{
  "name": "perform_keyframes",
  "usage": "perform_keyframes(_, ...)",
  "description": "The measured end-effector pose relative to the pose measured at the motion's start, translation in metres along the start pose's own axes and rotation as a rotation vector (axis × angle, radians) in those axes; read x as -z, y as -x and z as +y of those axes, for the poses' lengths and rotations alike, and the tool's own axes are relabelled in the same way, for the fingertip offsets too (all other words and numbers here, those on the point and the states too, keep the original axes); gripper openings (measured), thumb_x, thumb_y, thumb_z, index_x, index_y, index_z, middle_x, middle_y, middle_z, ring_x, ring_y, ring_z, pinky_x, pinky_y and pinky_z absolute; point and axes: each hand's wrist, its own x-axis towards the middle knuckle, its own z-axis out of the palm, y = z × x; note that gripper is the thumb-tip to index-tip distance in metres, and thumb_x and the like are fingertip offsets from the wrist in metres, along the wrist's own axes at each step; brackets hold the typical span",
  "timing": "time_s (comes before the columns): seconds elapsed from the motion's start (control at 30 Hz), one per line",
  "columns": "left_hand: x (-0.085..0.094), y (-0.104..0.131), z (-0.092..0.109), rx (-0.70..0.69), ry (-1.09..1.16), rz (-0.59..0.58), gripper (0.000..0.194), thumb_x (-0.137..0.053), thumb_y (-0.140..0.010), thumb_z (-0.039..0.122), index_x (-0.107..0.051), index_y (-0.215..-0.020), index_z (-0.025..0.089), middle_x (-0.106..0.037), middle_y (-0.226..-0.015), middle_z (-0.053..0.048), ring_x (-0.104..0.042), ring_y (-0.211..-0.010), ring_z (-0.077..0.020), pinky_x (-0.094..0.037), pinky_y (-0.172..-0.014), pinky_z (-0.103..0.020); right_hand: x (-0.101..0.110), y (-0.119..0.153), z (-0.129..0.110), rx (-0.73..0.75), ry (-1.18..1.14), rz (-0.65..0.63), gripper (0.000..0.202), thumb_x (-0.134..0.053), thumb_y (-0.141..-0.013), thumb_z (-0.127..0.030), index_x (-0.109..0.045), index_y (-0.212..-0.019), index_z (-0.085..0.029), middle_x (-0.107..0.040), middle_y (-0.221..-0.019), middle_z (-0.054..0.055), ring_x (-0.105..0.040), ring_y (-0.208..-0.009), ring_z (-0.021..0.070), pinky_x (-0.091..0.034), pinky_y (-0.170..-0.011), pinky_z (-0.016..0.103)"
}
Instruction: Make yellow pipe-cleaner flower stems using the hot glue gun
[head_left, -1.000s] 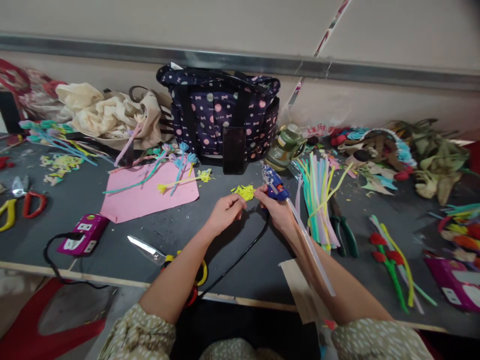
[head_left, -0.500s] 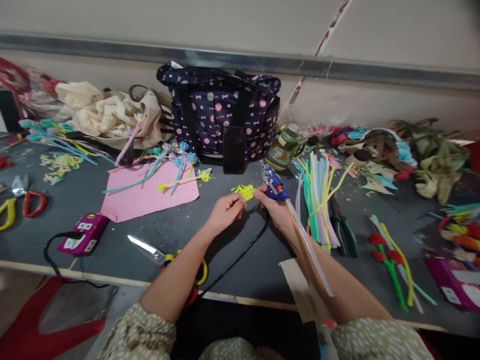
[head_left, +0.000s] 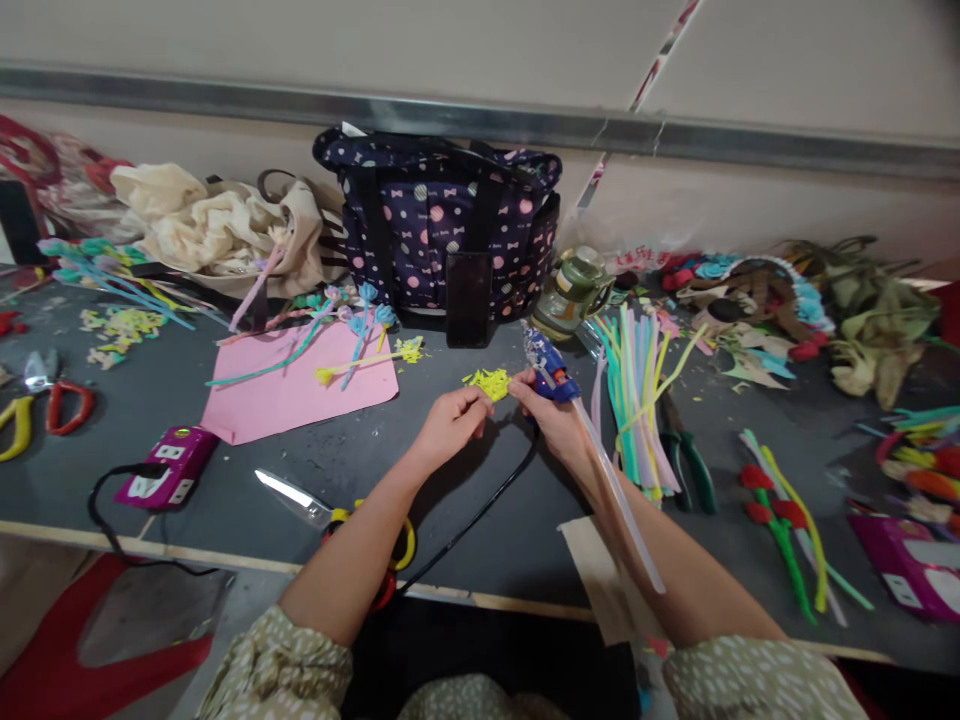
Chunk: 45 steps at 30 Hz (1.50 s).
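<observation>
Small yellow pieces (head_left: 491,384) lie in a little heap at the middle of the dark table, between both hands. My left hand (head_left: 454,424) is closed at the heap's left edge, fingers pinched; whatever they hold is too small to name. At the heap's right edge my right hand (head_left: 546,408) is closed round a blue glue gun (head_left: 551,368), its nozzle pointing up and away. A long clear glue stick (head_left: 619,498) sticks out of its back over my right forearm. The gun's black cable runs down to the table's front edge.
A dark patterned bag (head_left: 450,225) stands behind a black phone (head_left: 469,300). Scissors (head_left: 300,500) lie partly under my left forearm. Pipe cleaners (head_left: 634,400), green-handled pliers (head_left: 688,460) and a green-lidded jar (head_left: 574,292) are on the right, a pink sheet (head_left: 262,405) on the left.
</observation>
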Motion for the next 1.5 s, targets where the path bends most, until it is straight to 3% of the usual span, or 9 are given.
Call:
perform_keyframes(0.33, 0.000, -0.001, -0.005, -0.026, 0.054, 0.022, 0.026, -0.046, -0.088, 0.036, -0.062, -0.081, 0.017, -0.052, -0.057, 0.004, -0.041, -0.042, -0.0058, -0.030, -0.041, -0.018, -0.002, 0.002, -0.007, 0.003, -0.025, 0.034, 0.021, -0.071, -0.074, -0.037, -0.061, -0.081, -0.020, -0.060, -0.080, -0.001, -0.047, -0.056, 0.0089, -0.040, -0.051, 0.024)
perform_keyframes(0.53, 0.001, -0.003, -0.010, -0.093, 0.121, 0.159, 0.028, -0.055, -0.085, 0.041, -0.065, -0.082, 0.016, -0.054, -0.070, 0.000, -0.045, -0.042, -0.0046, -0.035, -0.037, -0.018, -0.005, 0.003, -0.015, 0.022, -0.133, 0.089, 0.019, -0.068, -0.078, -0.039, -0.060, -0.084, -0.023, -0.065, -0.090, 0.001, -0.047, -0.054, 0.0084, -0.040, -0.049, 0.024)
perform_keyframes(0.73, 0.000, -0.004, -0.007, -0.045, 0.458, 0.239, 0.028, -0.067, -0.076, 0.040, -0.061, -0.088, 0.016, -0.053, -0.065, 0.002, -0.053, -0.052, -0.0090, -0.049, -0.042, -0.021, -0.006, 0.008, -0.017, 0.044, -0.070, 0.030, 0.023, -0.062, -0.083, -0.045, -0.060, -0.084, -0.023, -0.064, -0.088, 0.003, -0.054, -0.061, 0.0113, -0.047, -0.059, 0.027)
perform_keyframes(0.93, 0.004, -0.004, -0.003, 0.004, 0.570, 0.237, 0.029, -0.069, -0.074, 0.039, -0.056, -0.086, 0.016, -0.056, -0.064, 0.002, -0.054, -0.051, -0.0087, -0.051, -0.048, -0.023, -0.007, 0.012, -0.019, 0.040, -0.055, -0.059, 0.025, -0.062, -0.083, -0.046, -0.058, -0.095, -0.024, -0.064, -0.085, 0.001, -0.054, -0.057, 0.0116, -0.047, -0.061, 0.029)
perform_keyframes(1.1, 0.003, -0.002, -0.003, -0.034, 0.357, 0.298, 0.021, -0.065, -0.076, 0.036, -0.058, -0.079, 0.016, -0.057, -0.068, 0.001, -0.056, -0.059, -0.0106, -0.050, -0.051, -0.022, -0.005, 0.013, -0.019, 0.020, 0.030, 0.028, 0.025, -0.070, -0.076, -0.043, -0.060, -0.088, -0.023, -0.056, -0.069, -0.002, -0.048, -0.052, 0.0110, -0.042, -0.050, 0.027)
perform_keyframes(1.3, -0.001, 0.001, -0.007, -0.148, -0.035, 0.354, 0.014, -0.058, -0.080, 0.031, -0.062, -0.079, 0.017, -0.060, -0.075, -0.001, -0.053, -0.062, -0.0100, -0.046, -0.054, -0.021, -0.004, 0.010, -0.018, -0.008, 0.033, 0.022, 0.027, -0.071, -0.073, -0.044, -0.059, -0.085, -0.022, -0.058, -0.075, -0.001, -0.047, -0.054, 0.0108, -0.042, -0.051, 0.027)
perform_keyframes(1.5, 0.000, 0.003, -0.003, -0.285, -0.182, 0.347, 0.008, -0.056, -0.081, 0.021, -0.062, -0.077, 0.018, -0.058, -0.073, 0.000, -0.052, -0.065, -0.0103, -0.042, -0.059, -0.021, -0.006, 0.009, -0.018, -0.030, 0.000, 0.019, 0.026, -0.071, -0.073, -0.042, -0.060, -0.085, -0.023, -0.060, -0.078, -0.001, -0.046, -0.053, 0.0099, -0.040, -0.051, 0.026)
